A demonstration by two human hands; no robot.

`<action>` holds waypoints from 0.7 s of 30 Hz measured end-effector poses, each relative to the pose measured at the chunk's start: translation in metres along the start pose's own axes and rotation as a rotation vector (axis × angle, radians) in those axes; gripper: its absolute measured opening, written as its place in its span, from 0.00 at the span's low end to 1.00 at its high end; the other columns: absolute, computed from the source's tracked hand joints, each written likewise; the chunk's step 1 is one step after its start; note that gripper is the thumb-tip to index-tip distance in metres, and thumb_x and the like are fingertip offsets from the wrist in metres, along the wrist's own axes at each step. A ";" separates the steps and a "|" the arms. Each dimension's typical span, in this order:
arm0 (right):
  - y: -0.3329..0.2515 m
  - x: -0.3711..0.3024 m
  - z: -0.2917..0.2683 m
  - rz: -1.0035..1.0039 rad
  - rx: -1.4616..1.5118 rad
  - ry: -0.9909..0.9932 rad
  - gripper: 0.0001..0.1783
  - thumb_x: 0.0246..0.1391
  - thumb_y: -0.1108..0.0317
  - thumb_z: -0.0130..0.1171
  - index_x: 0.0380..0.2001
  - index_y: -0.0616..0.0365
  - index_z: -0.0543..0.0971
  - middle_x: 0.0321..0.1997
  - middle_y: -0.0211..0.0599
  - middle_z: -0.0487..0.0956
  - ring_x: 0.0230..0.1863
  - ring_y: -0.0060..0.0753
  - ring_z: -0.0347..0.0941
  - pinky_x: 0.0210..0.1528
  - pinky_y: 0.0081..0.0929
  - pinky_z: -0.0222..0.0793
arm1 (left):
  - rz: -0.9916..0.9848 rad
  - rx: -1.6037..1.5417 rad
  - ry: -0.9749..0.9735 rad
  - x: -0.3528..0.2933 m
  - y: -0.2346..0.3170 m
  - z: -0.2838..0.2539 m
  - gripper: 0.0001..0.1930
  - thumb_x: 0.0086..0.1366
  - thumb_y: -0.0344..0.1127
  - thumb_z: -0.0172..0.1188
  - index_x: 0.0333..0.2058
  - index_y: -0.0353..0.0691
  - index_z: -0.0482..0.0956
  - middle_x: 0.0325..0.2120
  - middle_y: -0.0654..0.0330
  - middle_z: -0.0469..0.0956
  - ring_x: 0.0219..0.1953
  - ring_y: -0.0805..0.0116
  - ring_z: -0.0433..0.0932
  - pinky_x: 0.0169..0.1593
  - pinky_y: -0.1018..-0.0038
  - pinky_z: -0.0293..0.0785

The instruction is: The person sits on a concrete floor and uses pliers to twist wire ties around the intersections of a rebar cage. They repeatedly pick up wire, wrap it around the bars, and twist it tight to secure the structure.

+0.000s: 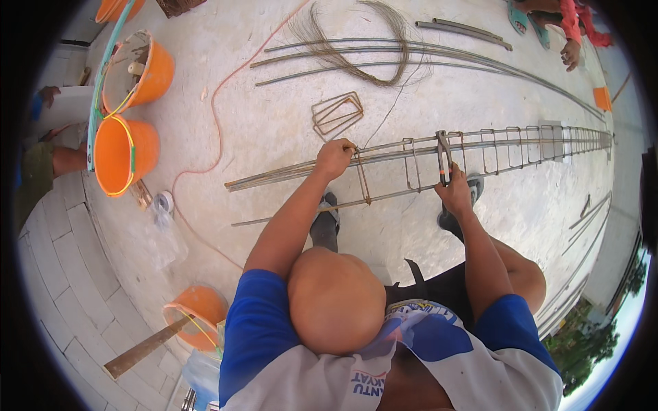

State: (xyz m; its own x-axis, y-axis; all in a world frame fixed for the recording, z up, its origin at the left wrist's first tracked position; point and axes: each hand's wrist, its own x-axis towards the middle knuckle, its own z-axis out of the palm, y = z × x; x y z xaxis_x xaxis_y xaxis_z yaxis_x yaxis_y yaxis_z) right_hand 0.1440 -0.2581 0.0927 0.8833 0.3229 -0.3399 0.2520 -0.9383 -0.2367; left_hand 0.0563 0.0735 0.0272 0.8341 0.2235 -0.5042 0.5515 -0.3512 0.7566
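Observation:
A long rebar cage (507,144) of thin steel bars and square stirrups runs across the floor in front of me, between my feet and the far bars. My left hand (336,159) is closed, fingertips pinched at the top corner of the stirrup (363,181) nearest the cage's left end. Whether a tie wire is also between those fingers is too small to tell. Upright in my right hand (455,192) is a pair of pincers (444,156), gripped by the dark handles, its head at the cage's far bars. One loose bundle of stirrups (337,115) lies beyond my left hand.
A bundle of tie wire (356,72) lies over long steel bars (322,48). Orange buckets (127,154) stand at the left, with another (195,308) nearer me. A red cord (218,109) snakes over the concrete floor. Another person's hand (570,53) shows at far right; someone stands at left.

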 end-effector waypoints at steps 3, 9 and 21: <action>-0.015 -0.003 -0.011 0.218 0.346 -0.123 0.39 0.49 0.69 0.53 0.65 0.67 0.57 0.35 0.48 0.74 0.32 0.45 0.76 0.36 0.39 0.73 | -0.018 0.020 -0.006 -0.003 0.009 -0.008 0.14 0.59 0.36 0.56 0.42 0.39 0.83 0.37 0.49 0.82 0.41 0.55 0.81 0.47 0.67 0.74; -0.117 -0.068 -0.017 0.275 1.073 -0.775 0.21 0.52 0.65 0.56 0.47 0.65 0.72 0.21 0.29 0.68 0.17 0.21 0.64 0.18 0.23 0.62 | 0.027 -0.034 -0.108 0.001 -0.013 -0.005 0.16 0.61 0.33 0.53 0.45 0.40 0.83 0.40 0.49 0.82 0.40 0.57 0.80 0.47 0.67 0.74; -0.159 -0.090 0.020 0.401 1.033 -0.787 0.21 0.50 0.68 0.53 0.48 0.66 0.70 0.23 0.33 0.69 0.17 0.23 0.64 0.18 0.27 0.65 | 0.050 -0.022 -0.118 -0.003 -0.004 -0.010 0.17 0.57 0.30 0.54 0.46 0.38 0.82 0.44 0.47 0.81 0.46 0.59 0.79 0.52 0.70 0.72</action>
State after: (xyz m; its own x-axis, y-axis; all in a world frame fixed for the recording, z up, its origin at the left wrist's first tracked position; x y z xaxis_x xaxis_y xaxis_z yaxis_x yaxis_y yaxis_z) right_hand 0.0162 -0.1357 0.1429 0.2802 0.3626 -0.8888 -0.6825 -0.5759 -0.4501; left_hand 0.0512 0.0835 0.0298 0.8545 0.0976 -0.5101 0.5105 -0.3387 0.7904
